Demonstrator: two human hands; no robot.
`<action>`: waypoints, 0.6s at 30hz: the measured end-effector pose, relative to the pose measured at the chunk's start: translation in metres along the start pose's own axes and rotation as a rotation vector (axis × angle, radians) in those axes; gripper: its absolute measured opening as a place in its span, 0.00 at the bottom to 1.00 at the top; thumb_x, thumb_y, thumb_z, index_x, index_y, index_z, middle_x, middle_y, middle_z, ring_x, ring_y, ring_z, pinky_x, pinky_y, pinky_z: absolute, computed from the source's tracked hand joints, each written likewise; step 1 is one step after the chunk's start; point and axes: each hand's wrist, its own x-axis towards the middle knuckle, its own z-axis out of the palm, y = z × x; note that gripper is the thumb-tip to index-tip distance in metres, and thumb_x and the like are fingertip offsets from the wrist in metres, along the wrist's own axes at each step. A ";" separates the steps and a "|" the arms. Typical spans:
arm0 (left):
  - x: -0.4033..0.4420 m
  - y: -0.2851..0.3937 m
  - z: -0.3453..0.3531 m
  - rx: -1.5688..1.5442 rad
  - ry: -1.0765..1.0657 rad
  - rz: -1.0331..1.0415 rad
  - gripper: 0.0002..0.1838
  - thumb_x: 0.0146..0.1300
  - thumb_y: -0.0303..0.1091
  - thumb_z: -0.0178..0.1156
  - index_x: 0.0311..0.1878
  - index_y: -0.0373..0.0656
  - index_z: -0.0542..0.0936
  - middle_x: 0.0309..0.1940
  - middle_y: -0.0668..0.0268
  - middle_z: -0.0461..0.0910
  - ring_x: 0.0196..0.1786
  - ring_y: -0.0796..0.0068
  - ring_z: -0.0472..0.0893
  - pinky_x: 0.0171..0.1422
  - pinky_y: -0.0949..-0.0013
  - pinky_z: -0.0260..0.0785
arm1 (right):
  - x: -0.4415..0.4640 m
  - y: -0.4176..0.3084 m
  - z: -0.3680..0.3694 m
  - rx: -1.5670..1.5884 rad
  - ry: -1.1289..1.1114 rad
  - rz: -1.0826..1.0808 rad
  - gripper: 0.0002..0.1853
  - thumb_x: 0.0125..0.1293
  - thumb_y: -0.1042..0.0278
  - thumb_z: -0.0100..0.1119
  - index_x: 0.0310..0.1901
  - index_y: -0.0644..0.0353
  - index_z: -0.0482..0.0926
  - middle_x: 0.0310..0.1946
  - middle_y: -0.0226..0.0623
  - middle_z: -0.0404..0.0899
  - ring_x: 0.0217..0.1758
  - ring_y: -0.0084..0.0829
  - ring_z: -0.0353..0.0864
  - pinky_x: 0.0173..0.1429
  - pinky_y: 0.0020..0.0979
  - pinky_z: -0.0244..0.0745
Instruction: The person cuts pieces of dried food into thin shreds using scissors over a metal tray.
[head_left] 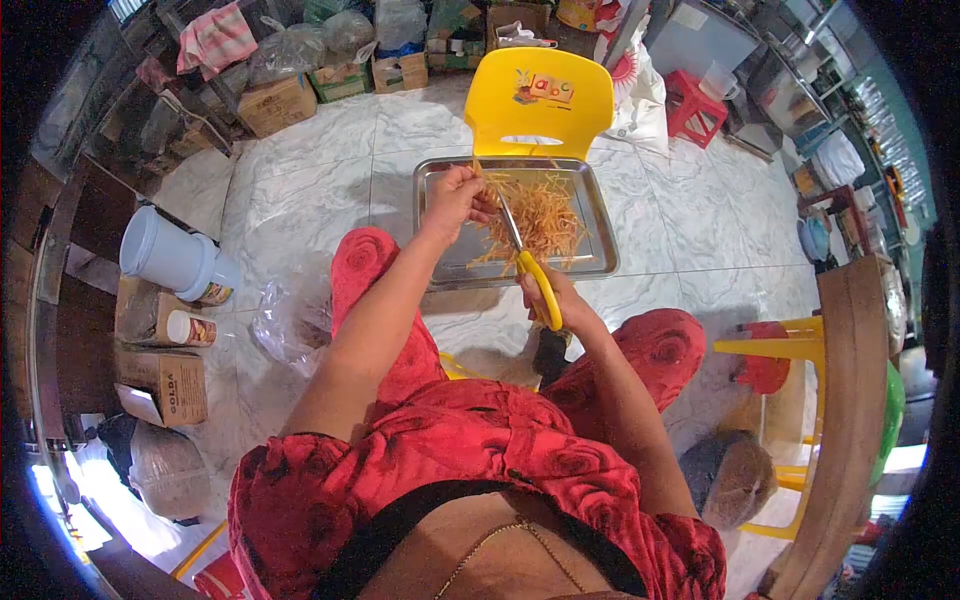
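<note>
A metal tray (603,225) rests on a yellow chair, with a loose heap of thin orange-brown strips (545,220) on it. Over the tray's left part, my left hand (462,203) pinches a few of the strips. My right hand (563,300) is wrapped round the yellow handles of a pair of scissors (541,290). The scissor blades point up and to the left, their tips close to the fingers of my left hand. Whether the blades touch a strip is too small to tell.
The yellow chair back (540,95) rises behind the tray. Blue-white buckets (165,250) and cardboard boxes (180,385) stand at the left. Boxes and bags line the back. A red stool (697,108) is at the back right, a yellow stool (790,345) at the right.
</note>
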 end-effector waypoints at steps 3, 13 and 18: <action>0.000 0.000 0.001 0.007 -0.033 -0.009 0.05 0.61 0.32 0.51 0.36 0.43 0.71 0.25 0.63 0.78 0.23 0.73 0.79 0.21 0.74 0.73 | 0.001 -0.002 -0.001 -0.018 0.001 0.031 0.25 0.59 0.45 0.53 0.44 0.61 0.69 0.16 0.29 0.67 0.14 0.20 0.68 0.18 0.23 0.68; -0.001 0.001 0.004 0.049 -0.026 -0.012 0.06 0.62 0.33 0.51 0.37 0.40 0.71 0.25 0.64 0.77 0.22 0.74 0.78 0.21 0.74 0.73 | 0.001 0.000 -0.001 -0.003 0.037 0.066 0.24 0.59 0.46 0.54 0.42 0.61 0.70 0.11 0.25 0.63 0.10 0.19 0.64 0.14 0.23 0.64; -0.004 0.005 0.007 0.031 -0.020 0.005 0.06 0.62 0.33 0.51 0.36 0.41 0.71 0.25 0.64 0.77 0.22 0.75 0.78 0.21 0.75 0.72 | -0.001 -0.004 -0.002 0.003 0.049 0.083 0.22 0.59 0.48 0.55 0.40 0.62 0.72 0.10 0.25 0.62 0.09 0.18 0.63 0.13 0.22 0.62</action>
